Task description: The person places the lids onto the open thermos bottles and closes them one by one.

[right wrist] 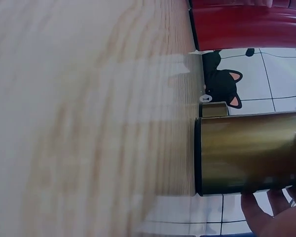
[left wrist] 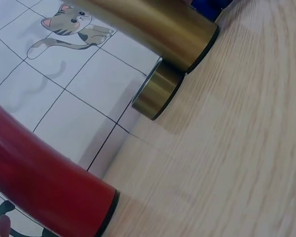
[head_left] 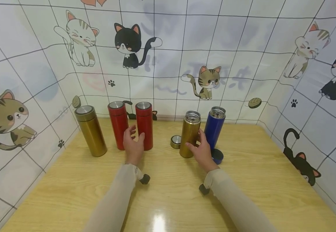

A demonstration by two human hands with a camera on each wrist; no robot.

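In the head view my right hand [head_left: 201, 151] grips an uncapped gold thermos bottle [head_left: 186, 133], thumb across its front and fingers at its right side. The bottle stands upright on the table; its fingers [right wrist: 259, 215] show against the wall in the right wrist view. My left hand [head_left: 134, 146] is at two capped red thermos bottles, in front of the gap between the left one [head_left: 117, 119] and the right one [head_left: 145, 120]. Its fingers are loosely bent, and its thumb overlaps the right red bottle. A gold lid [head_left: 175, 141] lies just left of the uncapped gold bottle.
An uncapped blue thermos bottle [head_left: 214, 127] stands right of the gold one, with a blue lid [head_left: 217, 156] at its base. At the far left stands a capped gold thermos bottle [head_left: 92, 132]. A cat-patterned sheet [head_left: 168, 64] hangs behind the wooden table [head_left: 171, 196].
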